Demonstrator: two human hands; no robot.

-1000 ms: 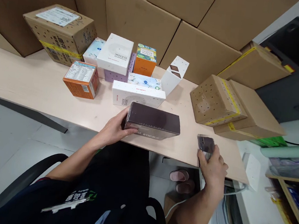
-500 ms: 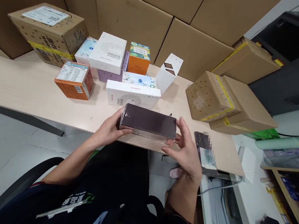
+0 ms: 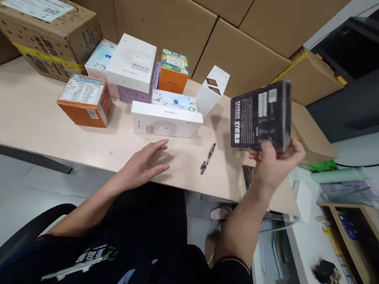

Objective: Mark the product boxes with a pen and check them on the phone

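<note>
A dark box with white print (image 3: 258, 115) is held up on the right, its broad face turned toward me. My right hand (image 3: 273, 162) grips its lower right corner, thumb on the printed face. Over the front of the table, my left hand (image 3: 143, 164) is open and holds nothing, its fingers apart. Just beyond it stands a white power bank box (image 3: 167, 121) on its long side. A pen (image 3: 207, 159) lies on the table between my two hands. Partly hidden behind my right hand is a phone (image 3: 247, 175).
An orange box (image 3: 87, 102) and a large taped carton (image 3: 45, 32) stand at the left. Another white power bank box (image 3: 132, 61) rests on other boxes. A tall white box (image 3: 212, 90) stands behind the pen. Big cartons (image 3: 162, 17) line the back.
The dark box has moved from between both hands to the upper right and tilted up in my right hand. My left hand has let go of it. The pen is now uncovered.
</note>
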